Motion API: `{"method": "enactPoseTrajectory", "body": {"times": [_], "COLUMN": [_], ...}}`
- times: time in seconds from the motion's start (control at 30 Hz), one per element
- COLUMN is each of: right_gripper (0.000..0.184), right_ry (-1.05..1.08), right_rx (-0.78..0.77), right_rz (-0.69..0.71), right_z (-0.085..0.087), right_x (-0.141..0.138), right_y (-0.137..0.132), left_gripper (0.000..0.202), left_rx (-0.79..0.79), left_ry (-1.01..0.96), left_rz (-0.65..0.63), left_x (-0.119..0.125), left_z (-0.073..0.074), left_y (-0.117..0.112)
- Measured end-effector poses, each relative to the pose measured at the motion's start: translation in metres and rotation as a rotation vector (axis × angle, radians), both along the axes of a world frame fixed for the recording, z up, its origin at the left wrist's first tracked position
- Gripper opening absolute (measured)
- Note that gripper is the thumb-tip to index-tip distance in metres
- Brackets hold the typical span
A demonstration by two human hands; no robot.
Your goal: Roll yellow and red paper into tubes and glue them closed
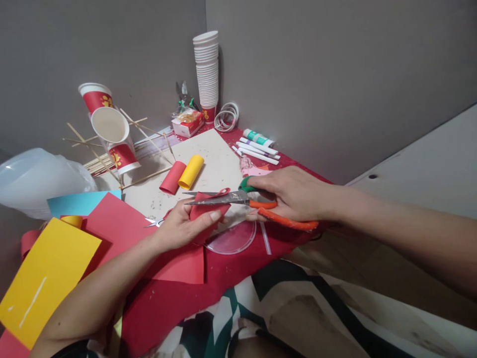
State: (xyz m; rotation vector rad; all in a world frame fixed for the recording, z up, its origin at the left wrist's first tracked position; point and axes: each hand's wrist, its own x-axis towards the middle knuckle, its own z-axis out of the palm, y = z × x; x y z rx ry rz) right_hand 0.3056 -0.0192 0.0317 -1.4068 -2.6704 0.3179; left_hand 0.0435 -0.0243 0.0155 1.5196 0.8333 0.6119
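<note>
My left hand (186, 226) is closed around a folded piece of red paper (204, 211), thumb on top. My right hand (296, 194) grips the orange handles of a pair of scissors (238, 199), whose blades point left and bite into the red paper's upper edge. A thin red strip (222, 191) curls up off the cut. Both hands hover just above the red-covered table (231, 278), over a clear round plastic lid (234, 238).
Red and yellow paper rolls (182, 174) lie on a beige board (208, 164). Paper cups on wooden sticks (112, 134) stand at back left, a white cup stack (207, 69) in the corner. Markers and a glue stick (259, 144), sheets of yellow (44, 278), red and blue paper, small scissors (153, 223).
</note>
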Motion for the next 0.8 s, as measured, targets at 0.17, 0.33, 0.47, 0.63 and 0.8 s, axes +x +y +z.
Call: {"method": "enactPoseTrajectory", "body": {"times": [0.17,0.33,0.47,0.63,0.8], "right_gripper": [0.056,0.059,0.065,0.055,0.045], "right_ry": [0.093,0.185,0.029,-0.220,-0.255], "right_rx": [0.017,0.108,0.168,0.104,0.082], "right_rz": [0.011,0.000,-0.269,-0.513,-0.473], "right_z": [-0.012,-0.011,0.006,0.021,0.010], "right_x": [0.004,0.010,0.010,0.001,-0.012], "right_y": [0.000,0.008,0.033,0.087,0.131], "left_gripper": [0.030,0.029,0.030,0.036,0.040], "left_rx": [-0.015,-0.093,-0.172,-0.413,-0.495], "left_ry": [0.005,-0.027,-0.142,-0.357,-0.453], "left_rz": [-0.005,0.003,0.104,0.291,0.378], "left_x": [-0.001,-0.003,-0.006,-0.005,-0.004], "left_z": [0.000,-0.003,-0.004,0.000,-0.001], "left_y": [0.001,0.007,0.016,0.027,0.033]}}
